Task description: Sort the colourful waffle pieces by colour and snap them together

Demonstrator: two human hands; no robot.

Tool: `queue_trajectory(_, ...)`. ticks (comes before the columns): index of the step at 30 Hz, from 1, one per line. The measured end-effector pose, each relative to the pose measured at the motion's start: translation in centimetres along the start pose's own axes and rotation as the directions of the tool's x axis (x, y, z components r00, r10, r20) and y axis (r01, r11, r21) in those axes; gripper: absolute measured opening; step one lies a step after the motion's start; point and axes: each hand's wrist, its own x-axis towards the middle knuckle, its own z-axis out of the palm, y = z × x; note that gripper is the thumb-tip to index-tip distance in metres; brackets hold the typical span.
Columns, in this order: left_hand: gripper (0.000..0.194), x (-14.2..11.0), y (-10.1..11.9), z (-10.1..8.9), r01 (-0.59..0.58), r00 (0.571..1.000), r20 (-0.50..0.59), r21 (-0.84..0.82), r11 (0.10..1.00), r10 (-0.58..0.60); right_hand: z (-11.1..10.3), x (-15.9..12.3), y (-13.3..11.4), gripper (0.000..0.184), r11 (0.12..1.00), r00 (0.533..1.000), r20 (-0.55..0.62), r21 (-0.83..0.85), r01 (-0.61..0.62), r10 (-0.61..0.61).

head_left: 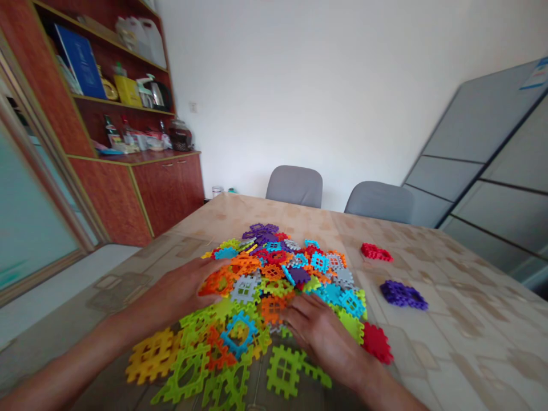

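Observation:
A wide heap of plastic interlocking tiles in many colours covers the middle of the table. My left hand (204, 277) is at the heap's left side, fingers closed around several orange tiles (220, 281). On the right, my right hand (314, 322) reaches into the pile, its fingertips pinched on the edge of an orange window tile (273, 309). Between the hands lies a grey window tile (245, 289). Nearer to me are a blue tile (240, 334), a green window tile (283, 370) and a yellow tile (152, 355).
Apart from the heap, a red stack of tiles (376, 252) and a purple stack of tiles (403, 294) sit on the right of the table (454, 342). Two grey chairs (294, 185) stand at the far edge. A wooden cabinet (171, 188) is at the left.

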Motion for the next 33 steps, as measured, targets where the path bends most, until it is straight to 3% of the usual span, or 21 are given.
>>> queue_trajectory(4, 0.054, 0.1, 2.7, -0.3, -0.059, 0.997, -0.06, -0.026, 0.998, 0.058, -1.8, -3.3, 1.2, 0.012, 0.995, 0.998, 0.031, 0.084, -0.051, 0.048)
queue_trajectory(9, 0.038, -1.1, 8.6, 1.2, -0.329, 0.928, -0.186, -0.007, 0.944, 0.322, -2.5, -5.9, 3.3, 0.016, 0.961, 0.978, -0.009, 0.189, -0.203, 0.209)
queue_trajectory(12, 0.038, -2.1, 11.9, 2.5, -0.481, 0.868, -0.142, -0.007, 0.876, 0.476, -1.9, -6.1, 3.6, 0.016, 0.949, 0.969, 0.019, 0.201, -0.245, 0.246)
queue_trajectory(15, 0.033, -2.7, 13.9, 3.3, -0.572, 0.82, -0.036, -0.046, 0.819, 0.571, -1.2, -5.7, 3.1, 0.015, 0.949, 0.983, 0.061, 0.257, -0.182, 0.172)
queue_trajectory(19, 0.031, -2.4, 14.5, 3.4, -0.594, 0.801, 0.014, -0.102, 0.798, 0.598, -1.1, -5.5, 3.0, 0.022, 0.935, 0.995, 0.008, 0.34, -0.1, 0.103)
queue_trajectory(23, 0.028, -2.3, 14.2, 3.4, -0.571, 0.812, 0.028, -0.172, 0.803, 0.583, -1.6, -5.8, 4.0, 0.02, 0.937, 0.97, -0.088, 0.291, -0.193, 0.228)
queue_trajectory(27, 0.023, -2.4, 14.3, 3.3, -0.554, 0.822, 0.021, -0.196, 0.809, 0.568, -1.5, -6.1, 4.8, 0.019, 0.935, 0.954, -0.096, 0.245, -0.255, 0.285)
queue_trajectory(33, 0.023, -2.2, 14.8, 3.0, -0.595, 0.793, 0.04, -0.17, 0.786, 0.608, -0.3, -5.8, 5.2, 0.025, 0.923, 0.914, -0.141, 0.117, -0.367, 0.381)
